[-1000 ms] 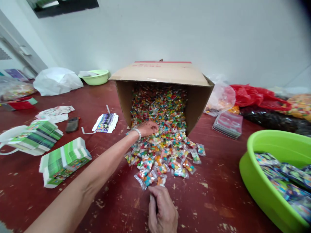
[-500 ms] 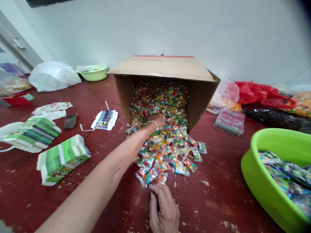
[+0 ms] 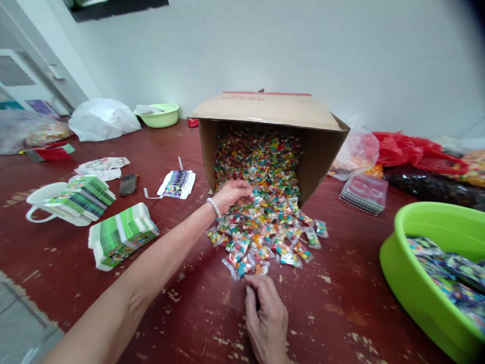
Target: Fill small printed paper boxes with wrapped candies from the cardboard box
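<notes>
Your left hand (image 3: 233,194) is at the middle of the frame, in front of the left part of the open mouth of the cardboard box (image 3: 280,108), its fingers bent over the candy packets (image 3: 265,215); you cannot tell from this view whether it is pinching one. A beaded bracelet (image 3: 214,206) circles that wrist, and the forearm runs down to the lower left. Your right hand (image 3: 267,316) is at the bottom centre, fingers curled under and thumb alongside; whether anything is tucked inside cannot be told. The packets fill the box at the centre and spill out of it toward you over the red table (image 3: 322,323), so the heap reaches from beneath and beyond your left hand to just ahead of your right, whose knuckles are close by the nearest ones. To the left of your left forearm lies a bundle of green cartons (image 3: 123,235), with a printed piece of card (image 3: 178,183) farther up. At the lower right, well apart from both hands, a bright green tub (image 3: 401,268) holds dark printed packs (image 3: 450,268).
</notes>
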{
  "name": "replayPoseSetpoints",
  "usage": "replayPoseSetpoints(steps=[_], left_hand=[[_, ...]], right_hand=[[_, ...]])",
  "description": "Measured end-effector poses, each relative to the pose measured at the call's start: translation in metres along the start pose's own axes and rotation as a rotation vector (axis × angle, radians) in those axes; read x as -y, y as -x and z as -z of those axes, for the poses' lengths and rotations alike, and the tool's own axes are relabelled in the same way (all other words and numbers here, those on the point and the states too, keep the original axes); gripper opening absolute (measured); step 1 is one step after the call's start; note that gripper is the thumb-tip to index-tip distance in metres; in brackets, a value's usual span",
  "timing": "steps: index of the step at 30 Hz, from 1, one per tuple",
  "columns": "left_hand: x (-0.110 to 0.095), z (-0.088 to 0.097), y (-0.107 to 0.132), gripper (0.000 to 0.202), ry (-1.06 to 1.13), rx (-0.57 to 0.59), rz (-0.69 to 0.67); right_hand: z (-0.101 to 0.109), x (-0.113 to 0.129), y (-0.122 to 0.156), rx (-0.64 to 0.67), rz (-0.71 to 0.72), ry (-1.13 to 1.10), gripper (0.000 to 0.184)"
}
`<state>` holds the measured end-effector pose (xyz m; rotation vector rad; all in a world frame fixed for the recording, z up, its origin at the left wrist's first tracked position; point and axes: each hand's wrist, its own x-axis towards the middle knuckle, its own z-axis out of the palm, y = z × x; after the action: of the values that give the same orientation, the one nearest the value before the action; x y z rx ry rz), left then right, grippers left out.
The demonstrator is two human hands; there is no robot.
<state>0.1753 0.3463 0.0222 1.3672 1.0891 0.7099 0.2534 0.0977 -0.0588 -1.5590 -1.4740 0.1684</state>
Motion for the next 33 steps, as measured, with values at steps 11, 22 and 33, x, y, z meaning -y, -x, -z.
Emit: replayPoseSetpoints(steps=[11,22,33], left_hand=[[0.010,0.022,0.131,0.026,0.127,-0.080,-0.122],[0.052,0.011,0.226,0.020,0.086,-0.077,-0.141],[0.059,0.002,0.261,0.031,0.188,-0.064,-0.101]], right_hand=[[0.005,-0.010,0.006,0.130,-0.336,-0.213,0.031],[-0.004,0.054,0.019,0.288,-0.753,-0.745,0.079],[0.005,0.072,0.041,0.277,-0.801,-0.856,0.074]])
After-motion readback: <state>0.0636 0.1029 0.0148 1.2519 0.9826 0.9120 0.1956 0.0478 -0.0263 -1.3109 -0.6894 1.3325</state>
